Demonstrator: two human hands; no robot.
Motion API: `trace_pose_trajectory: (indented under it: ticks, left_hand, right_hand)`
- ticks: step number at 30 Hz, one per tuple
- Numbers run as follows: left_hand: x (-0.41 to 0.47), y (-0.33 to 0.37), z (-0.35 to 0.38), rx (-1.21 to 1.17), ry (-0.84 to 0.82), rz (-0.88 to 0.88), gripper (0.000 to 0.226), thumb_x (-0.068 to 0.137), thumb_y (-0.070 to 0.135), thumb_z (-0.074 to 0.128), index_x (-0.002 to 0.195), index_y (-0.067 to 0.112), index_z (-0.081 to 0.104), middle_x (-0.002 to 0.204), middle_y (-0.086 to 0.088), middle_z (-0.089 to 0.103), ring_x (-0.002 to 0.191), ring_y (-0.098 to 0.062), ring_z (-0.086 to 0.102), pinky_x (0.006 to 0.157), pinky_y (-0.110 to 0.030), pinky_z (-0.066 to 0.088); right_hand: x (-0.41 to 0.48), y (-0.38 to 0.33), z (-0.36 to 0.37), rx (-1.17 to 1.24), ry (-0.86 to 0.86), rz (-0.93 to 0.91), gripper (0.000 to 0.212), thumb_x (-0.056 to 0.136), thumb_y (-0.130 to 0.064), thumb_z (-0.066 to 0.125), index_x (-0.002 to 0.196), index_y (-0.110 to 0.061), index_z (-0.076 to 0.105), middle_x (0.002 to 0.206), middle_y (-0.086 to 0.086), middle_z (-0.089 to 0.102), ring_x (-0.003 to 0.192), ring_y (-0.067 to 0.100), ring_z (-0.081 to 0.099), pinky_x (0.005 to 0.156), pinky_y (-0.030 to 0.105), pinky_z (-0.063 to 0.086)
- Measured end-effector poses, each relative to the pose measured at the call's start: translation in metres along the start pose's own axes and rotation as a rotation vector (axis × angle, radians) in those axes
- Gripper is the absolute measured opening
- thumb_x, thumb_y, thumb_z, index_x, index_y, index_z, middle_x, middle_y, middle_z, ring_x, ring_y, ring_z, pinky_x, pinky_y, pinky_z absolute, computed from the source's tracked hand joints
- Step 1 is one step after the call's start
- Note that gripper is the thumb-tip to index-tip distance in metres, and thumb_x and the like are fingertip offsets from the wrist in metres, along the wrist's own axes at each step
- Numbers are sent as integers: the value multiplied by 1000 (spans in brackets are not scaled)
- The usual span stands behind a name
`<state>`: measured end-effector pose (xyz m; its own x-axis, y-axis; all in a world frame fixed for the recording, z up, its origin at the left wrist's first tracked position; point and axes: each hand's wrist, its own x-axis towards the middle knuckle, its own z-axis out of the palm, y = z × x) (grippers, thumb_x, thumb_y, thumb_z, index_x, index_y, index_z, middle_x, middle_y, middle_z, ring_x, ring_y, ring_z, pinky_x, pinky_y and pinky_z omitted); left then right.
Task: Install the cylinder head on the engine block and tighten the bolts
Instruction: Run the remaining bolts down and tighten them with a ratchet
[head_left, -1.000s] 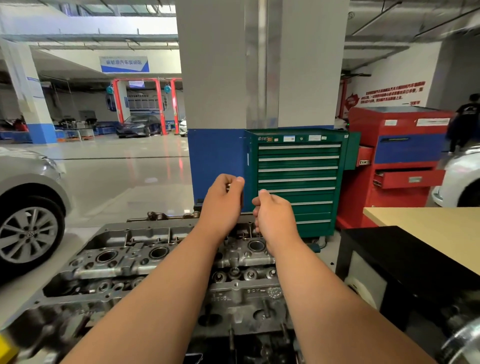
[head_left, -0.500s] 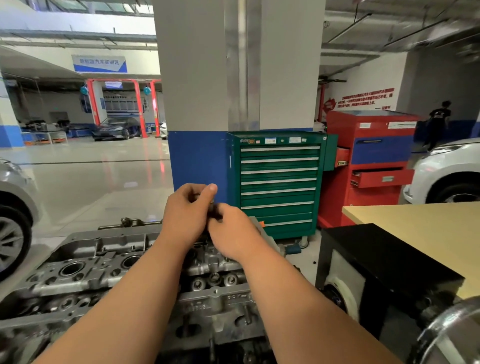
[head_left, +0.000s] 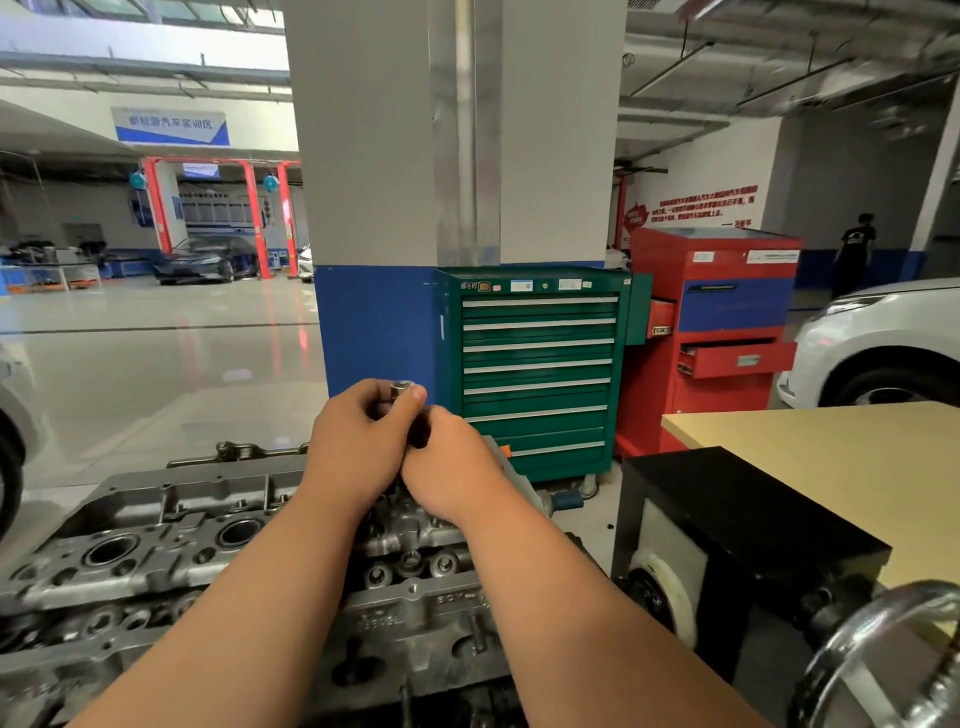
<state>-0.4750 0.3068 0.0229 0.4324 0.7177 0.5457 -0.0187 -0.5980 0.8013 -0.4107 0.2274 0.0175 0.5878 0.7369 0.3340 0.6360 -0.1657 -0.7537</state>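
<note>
Two grips meet over the one cylinder head (head_left: 156, 545), which lies low under the forearms. The left grip (head_left: 358, 447) pinches the silver top of one tool (head_left: 401, 387). The right grip (head_left: 452, 467) curls round its dark part just below. Behind stand a green cabinet (head_left: 535, 364) and a red cabinet (head_left: 717, 312), with one table (head_left: 831, 457) at right.
</note>
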Motion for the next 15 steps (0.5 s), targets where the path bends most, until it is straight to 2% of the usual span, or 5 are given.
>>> trace_pose_trajectory:
  ticks: [2,4,8,11,15]
  left_hand:
    - [0,1,0,-42,-16,-28,17,92,33,58,108,29,64,92,10,69,91,-9,65,81,-27,47]
    - [0,1,1,-88,-20,-57,24,94,33,56,118,33,55,85,12,70,88,-3,64,80,-26,47]
    - [-2,2,2,-71,23,-85,27,84,39,68,102,22,57,88,9,66,85,-8,63,73,-27,47]
    - [-4,3,1,1,19,-60,25,80,40,72,85,19,59,81,3,66,77,-14,62,63,-25,42]
    - [-3,4,-2,-12,23,-27,14,85,33,69,95,25,64,82,8,68,84,-9,65,72,-25,47]
  right_hand:
    - [0,1,0,-5,-21,-23,14,87,-19,51,95,-19,62,91,4,68,84,29,62,74,43,54]
    - [0,2,-1,1,-5,-23,12,87,-16,53,93,-19,63,90,5,68,83,29,62,74,43,54]
    - [0,4,-1,-8,37,-18,7,85,-16,54,86,-16,61,82,4,68,76,27,62,67,39,54]
    - [1,3,-1,-42,74,-5,12,84,-21,54,93,-20,62,83,1,68,76,25,62,63,33,52]
    - [2,3,0,-30,66,13,17,87,-29,53,98,-19,61,90,1,68,84,26,62,74,40,55]
